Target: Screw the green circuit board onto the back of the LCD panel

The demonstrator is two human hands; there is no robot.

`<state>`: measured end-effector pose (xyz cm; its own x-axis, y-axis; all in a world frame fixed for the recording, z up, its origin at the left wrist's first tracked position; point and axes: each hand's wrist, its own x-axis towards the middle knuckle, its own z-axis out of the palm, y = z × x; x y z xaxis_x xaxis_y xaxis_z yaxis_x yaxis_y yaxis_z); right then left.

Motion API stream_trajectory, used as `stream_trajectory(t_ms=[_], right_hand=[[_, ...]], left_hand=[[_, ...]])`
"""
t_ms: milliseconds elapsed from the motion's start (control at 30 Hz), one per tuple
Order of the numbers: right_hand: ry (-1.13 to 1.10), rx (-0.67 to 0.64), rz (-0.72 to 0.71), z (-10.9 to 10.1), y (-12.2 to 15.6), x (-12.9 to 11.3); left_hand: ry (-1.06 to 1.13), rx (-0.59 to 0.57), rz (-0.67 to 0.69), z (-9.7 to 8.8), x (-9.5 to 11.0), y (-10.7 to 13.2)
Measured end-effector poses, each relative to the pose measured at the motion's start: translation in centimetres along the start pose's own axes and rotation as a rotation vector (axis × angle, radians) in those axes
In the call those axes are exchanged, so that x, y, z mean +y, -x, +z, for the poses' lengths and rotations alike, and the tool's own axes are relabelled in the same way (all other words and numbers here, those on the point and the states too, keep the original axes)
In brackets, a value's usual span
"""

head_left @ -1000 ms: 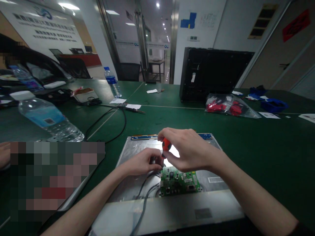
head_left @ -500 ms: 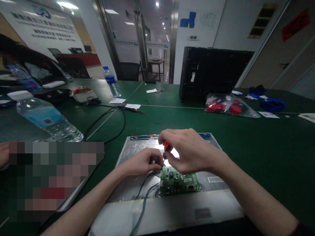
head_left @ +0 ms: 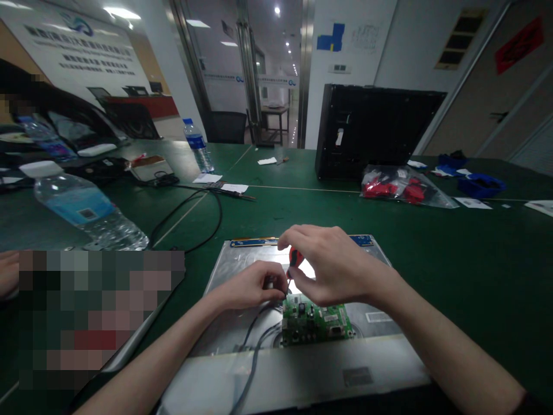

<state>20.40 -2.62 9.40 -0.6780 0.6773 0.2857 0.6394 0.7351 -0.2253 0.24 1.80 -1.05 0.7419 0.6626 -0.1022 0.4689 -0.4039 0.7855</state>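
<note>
A silver metal panel point(head_left: 242, 265) lies flat on the green table before me, with a small green circuit board point(head_left: 315, 321) fixed near its middle. My right hand point(head_left: 332, 265) is closed round the red handle of a small screwdriver point(head_left: 295, 257), its tip pointing down at the board's upper left corner. My left hand point(head_left: 250, 286) is pinched shut beside that tip, holding something small I cannot make out. Grey cables point(head_left: 253, 351) run from the board's left edge toward me.
A water bottle point(head_left: 82, 210) lies at the left, another bottle point(head_left: 196, 145) stands further back. Black cables point(head_left: 190, 207) cross the table. A black case point(head_left: 375, 129) stands at the back, with a bag of red parts point(head_left: 401, 187) and blue items point(head_left: 479, 184) to its right. Another person's hand point(head_left: 6, 271) shows at the left edge.
My right fingers have shifted slightly on the red screwdriver handle, covering more of it. Both hands stay in the same spot over the board's corner.
</note>
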Motion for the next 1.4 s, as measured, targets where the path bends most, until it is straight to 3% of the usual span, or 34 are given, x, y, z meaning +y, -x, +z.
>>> stream_trajectory(t_ms=[333, 600, 867, 1100, 1400], right_hand=[[0.139, 0.003, 0.033, 0.5, -0.4, 0.3], [-0.079, -0.05, 0.009, -0.3, 0.0, -0.1], [0.096, -0.01, 0.064, 0.2, -0.3, 0.0], [-0.055, -0.084, -0.002, -0.5, 0.1, 0.0], [0.185, -0.016, 0.045, 0.2, -0.3, -0.2]], left_hand=[[0.037, -0.022, 0.034, -0.1, 0.4, 0.1], [0.019, -0.005, 0.015, 0.1, -0.3, 0.2], [0.048, -0.007, 0.041, -0.1, 0.1, 0.2], [0.047, 0.009, 0.009, 0.0, 0.1, 0.2], [0.025, -0.002, 0.043, -0.1, -0.1, 0.2]])
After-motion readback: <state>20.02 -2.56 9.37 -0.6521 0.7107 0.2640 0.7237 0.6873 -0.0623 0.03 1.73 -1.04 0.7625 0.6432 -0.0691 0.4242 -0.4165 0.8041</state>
